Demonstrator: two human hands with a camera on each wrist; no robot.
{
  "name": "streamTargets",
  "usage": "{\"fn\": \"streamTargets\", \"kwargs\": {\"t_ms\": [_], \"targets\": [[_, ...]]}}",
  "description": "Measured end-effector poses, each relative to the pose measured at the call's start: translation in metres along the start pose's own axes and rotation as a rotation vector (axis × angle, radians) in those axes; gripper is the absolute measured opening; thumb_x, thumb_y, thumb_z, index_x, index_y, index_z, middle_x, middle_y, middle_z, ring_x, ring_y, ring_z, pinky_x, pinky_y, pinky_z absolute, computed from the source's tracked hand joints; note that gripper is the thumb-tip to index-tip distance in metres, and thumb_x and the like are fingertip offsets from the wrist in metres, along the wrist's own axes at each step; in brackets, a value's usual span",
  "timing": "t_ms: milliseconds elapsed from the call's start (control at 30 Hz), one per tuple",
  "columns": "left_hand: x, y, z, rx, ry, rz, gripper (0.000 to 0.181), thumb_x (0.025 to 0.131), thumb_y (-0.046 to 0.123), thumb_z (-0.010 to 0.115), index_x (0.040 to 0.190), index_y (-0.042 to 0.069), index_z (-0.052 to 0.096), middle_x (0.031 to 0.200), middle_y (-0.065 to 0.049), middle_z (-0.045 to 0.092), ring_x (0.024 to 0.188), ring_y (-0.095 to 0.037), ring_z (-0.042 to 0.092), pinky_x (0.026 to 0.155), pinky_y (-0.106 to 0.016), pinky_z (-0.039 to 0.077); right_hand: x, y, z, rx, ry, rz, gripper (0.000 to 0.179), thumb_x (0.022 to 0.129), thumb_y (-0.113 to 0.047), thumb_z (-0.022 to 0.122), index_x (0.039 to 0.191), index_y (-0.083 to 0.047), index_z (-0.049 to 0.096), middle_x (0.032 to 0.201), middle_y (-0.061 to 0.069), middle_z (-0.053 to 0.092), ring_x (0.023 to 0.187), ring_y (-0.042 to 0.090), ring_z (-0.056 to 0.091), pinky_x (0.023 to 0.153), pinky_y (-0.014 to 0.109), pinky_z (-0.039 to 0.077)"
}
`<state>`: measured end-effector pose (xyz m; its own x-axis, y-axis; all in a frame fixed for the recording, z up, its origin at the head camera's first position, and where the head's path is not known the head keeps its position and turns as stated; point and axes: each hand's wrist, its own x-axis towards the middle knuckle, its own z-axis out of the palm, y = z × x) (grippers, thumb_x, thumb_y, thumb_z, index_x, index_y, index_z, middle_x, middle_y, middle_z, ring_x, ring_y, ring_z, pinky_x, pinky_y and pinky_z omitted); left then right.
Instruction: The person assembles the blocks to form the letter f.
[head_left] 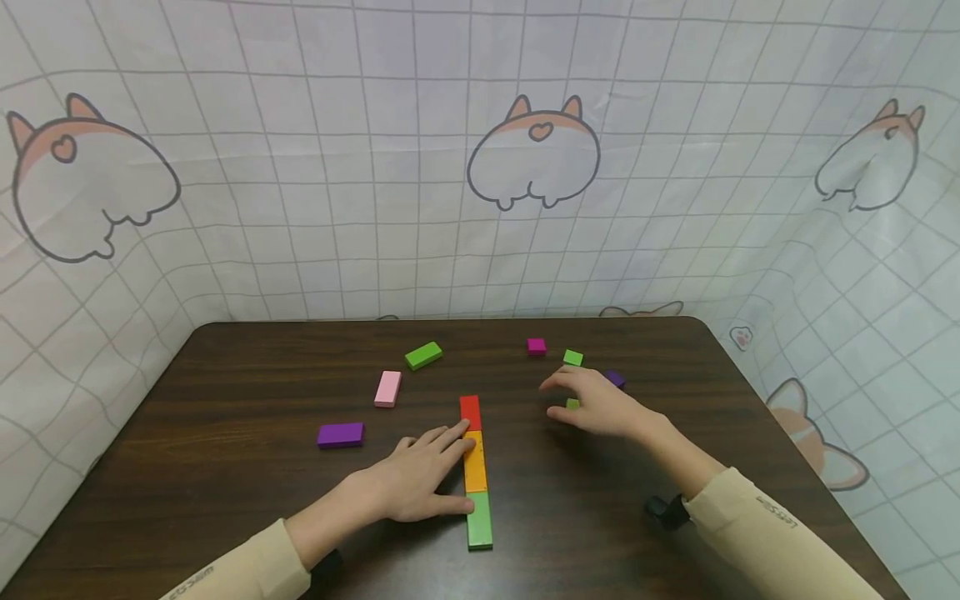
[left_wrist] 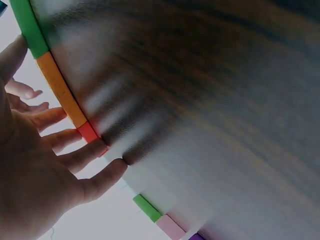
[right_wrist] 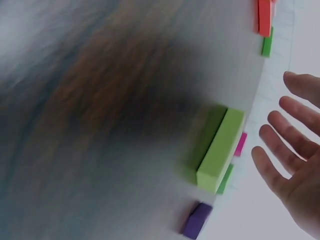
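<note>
A straight row of blocks lies on the dark wooden table: a red block (head_left: pixel 469 408), an orange block (head_left: pixel 475 467) and a green block (head_left: pixel 480 532), end to end. My left hand (head_left: pixel 416 479) is spread along the row's left side, its fingertips at the red and orange blocks and its thumb at the green one. Over to the right, my right hand (head_left: pixel 600 404) hovers with parted fingers and holds nothing. A light green block (right_wrist: pixel 221 150) lies near that hand, mostly covered by it in the head view. Just past the hand are a dark purple block (head_left: pixel 615 379) and a small green block (head_left: pixel 573 357).
A magenta block (head_left: pixel 536 347) sits toward the back of the table (head_left: pixel 247 367). Left of the row are a green block (head_left: pixel 423 356), a pink block (head_left: pixel 387 389) and a purple block (head_left: pixel 341 435). A white patterned curtain (head_left: pixel 420 250) hangs behind the table.
</note>
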<state>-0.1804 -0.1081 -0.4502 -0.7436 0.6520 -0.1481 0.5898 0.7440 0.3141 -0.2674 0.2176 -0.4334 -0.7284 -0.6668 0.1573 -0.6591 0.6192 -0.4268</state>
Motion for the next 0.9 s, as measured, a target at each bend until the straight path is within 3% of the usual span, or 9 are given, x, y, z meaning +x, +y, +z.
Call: {"fn": "streamTargets", "kwargs": {"t_ms": [200,900], "targets": [[0.0,-0.001,0.001,0.001,0.002,-0.002,0.088,0.094,0.067,0.06,0.159,0.013,0.038,0.17,-0.008,0.018,0.149,-0.034,0.028,0.108,-0.065,0.032,-0.015,0.013,-0.002,-0.017,0.052,0.047,0.032,0.094,-0.011,0.074,0.123,0.001,0.069,0.123,0.013,0.067,0.118,0.034,0.062,0.095,0.051,0.05],[0.0,-0.002,0.003,0.011,0.004,0.0,0.087,0.095,0.067,0.059,0.16,0.013,0.036,0.17,-0.008,0.018,0.15,-0.033,0.028,0.109,-0.065,0.032,-0.033,0.039,0.005,0.01,0.115,0.143,0.035,0.085,-0.014,0.084,0.115,-0.002,0.071,0.109,0.006,0.069,0.098,0.026,0.064,0.086,0.048,0.052]]}}
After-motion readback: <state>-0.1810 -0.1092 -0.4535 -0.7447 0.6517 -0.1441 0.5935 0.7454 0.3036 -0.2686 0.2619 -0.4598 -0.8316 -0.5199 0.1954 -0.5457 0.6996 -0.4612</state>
